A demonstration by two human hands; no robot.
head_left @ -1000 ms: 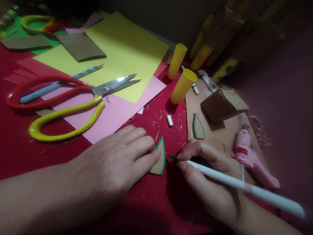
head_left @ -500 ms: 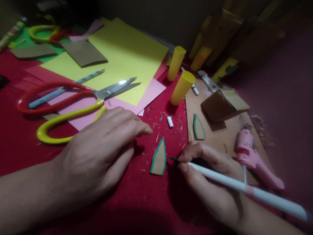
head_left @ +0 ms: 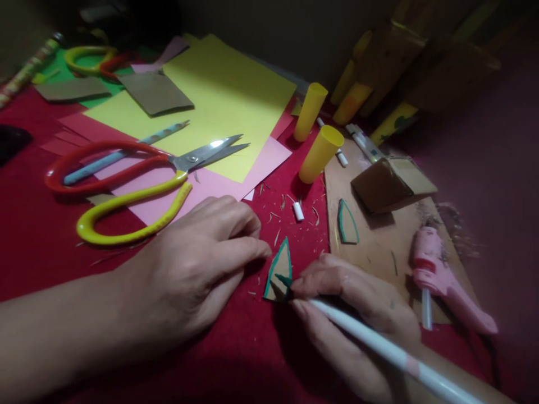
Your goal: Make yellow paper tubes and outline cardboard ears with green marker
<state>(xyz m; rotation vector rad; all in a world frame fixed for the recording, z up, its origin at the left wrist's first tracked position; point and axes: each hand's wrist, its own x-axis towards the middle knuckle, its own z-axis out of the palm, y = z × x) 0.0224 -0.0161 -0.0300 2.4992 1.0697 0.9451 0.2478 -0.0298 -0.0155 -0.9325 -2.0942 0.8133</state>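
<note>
In the head view my right hand [head_left: 353, 314] grips a white felt-tip pen [head_left: 370, 331] with a green tip. That tip is over the lower half of a small pointed cardboard piece [head_left: 281, 269] edged in green; whether it touches is hard to tell. Just left of the piece rests my left hand [head_left: 210, 258], its fingers curled, with nothing visible in them. Further right, a second green-edged cardboard piece [head_left: 348, 223] lies on a brown board [head_left: 379, 252]. A white pen cap [head_left: 298, 211] lies on the red cloth [head_left: 236, 359] above the first piece.
Large scissors [head_left: 189, 163] with red and yellow handles lie on coloured paper [head_left: 236, 84], over a blue pencil [head_left: 168, 131]. Two yellow tubes [head_left: 321, 154] stand behind the cap. On the right are a folded cardboard shape [head_left: 391, 182] and a pink glue gun [head_left: 433, 269].
My right hand has moved left, bringing the pen tip from beside the cardboard piece to over it. My left hand's fingers have curled in more. The view has shifted slightly.
</note>
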